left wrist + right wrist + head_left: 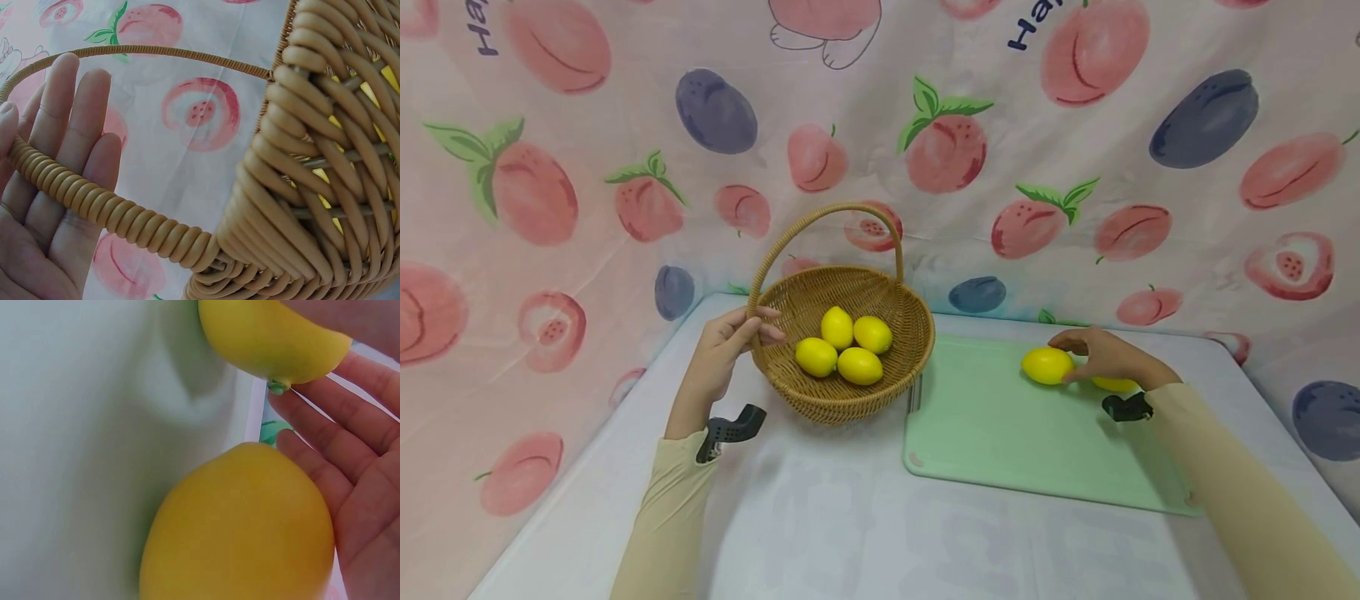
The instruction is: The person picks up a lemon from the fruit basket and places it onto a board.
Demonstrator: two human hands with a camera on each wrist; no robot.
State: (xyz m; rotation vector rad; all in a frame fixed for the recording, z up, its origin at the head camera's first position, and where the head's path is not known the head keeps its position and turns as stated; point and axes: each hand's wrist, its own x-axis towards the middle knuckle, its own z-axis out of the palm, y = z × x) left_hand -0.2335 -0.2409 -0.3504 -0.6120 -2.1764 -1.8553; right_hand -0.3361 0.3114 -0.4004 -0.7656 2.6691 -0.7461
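Note:
A wicker basket (835, 408) with a tall hooped handle (125, 222) holds several yellow lemons (860, 366). My left hand (718, 354) holds the left side of that handle, thumb on one side and rather straight fingers behind it. At the right, my right hand (1108, 358) has thumb and fingers around a lemon (1047, 366) over the green cutting board (1000, 433). In the right wrist view this lemon shows a small green stem end. A second lemon (244, 531) lies beside the palm, partly hidden by the hand in the head view.
A white cloth-covered table (820, 517) carries the basket and the board, which stand side by side. Behind them hangs a fruit-printed curtain (865, 108). Each wrist wears a black camera mount (730, 429).

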